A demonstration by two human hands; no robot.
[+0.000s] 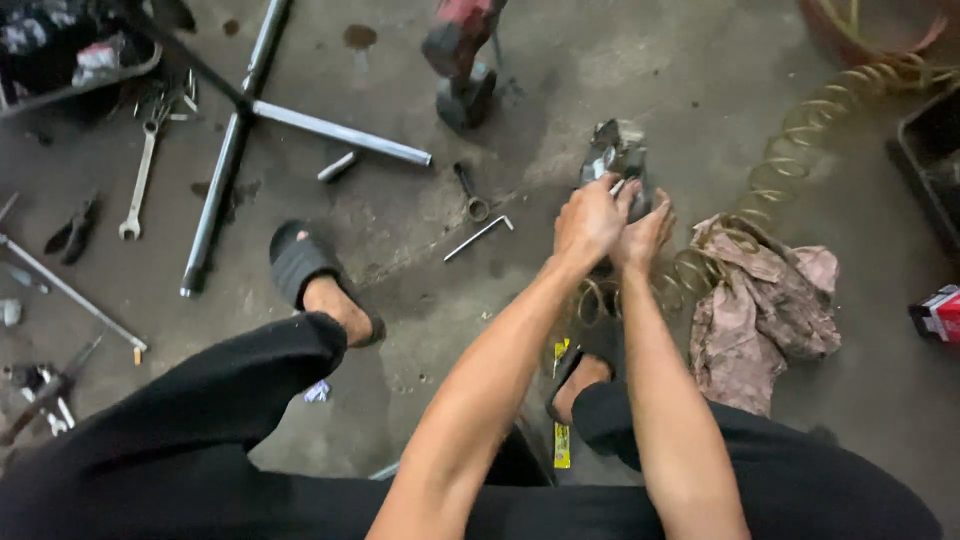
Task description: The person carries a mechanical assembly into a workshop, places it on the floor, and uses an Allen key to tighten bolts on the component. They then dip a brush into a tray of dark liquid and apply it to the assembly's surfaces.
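Head view: both hands meet over the concrete floor — left hand and right hand with fingers curled tight around a greasy metal part, held raised — beside the crumpled rag.

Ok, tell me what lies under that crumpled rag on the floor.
The yellow coiled hose runs under the crumpled rag and shows again near the hands. What else the rag covers cannot be seen.
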